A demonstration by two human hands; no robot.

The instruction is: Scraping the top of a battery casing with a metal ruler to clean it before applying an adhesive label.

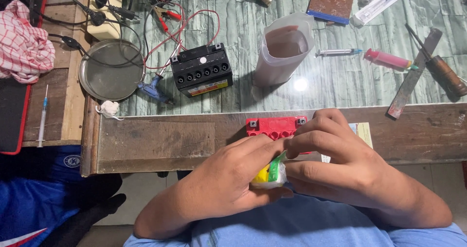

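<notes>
Plastic, soft and crinkly, is what I feel between my hands: a small clear packet (270,175) with yellow and green pieces inside, held close to my chest below the bench edge. My left hand (228,179) cups it from underneath with the fingers curled around it, and my right hand (340,164) closes over the top, fingertips pinching the packet's upper edge, so most of it is hidden and I cannot tell its full shape. Just beyond my knuckles sits a red battery top (275,127), hard moulded plastic with a row of round ports and square metal terminals at its corners, resting on the worn wooden front strip of the bench (155,140); my right hand covers part of it and of a pale printed card (361,132) beside it. Farther from me the bench has a glossy, greenish stone-patterned surface. There, ahead and to the left of my hands, a black boxy battery (201,70) with six holes stands with red wires (170,28) looping over it, near a round shallow steel dish (111,69) and a blue clamp (153,90). Straight ahead stands a translucent white pouch (282,52), open at the top. To the right lie a thin syringe (335,53), a pink-filled syringe (389,59), a flat rusty metal file (413,76) and a wooden-handled tool (445,74). Far left, a red-checked cloth (24,45) lies crumpled.
</notes>
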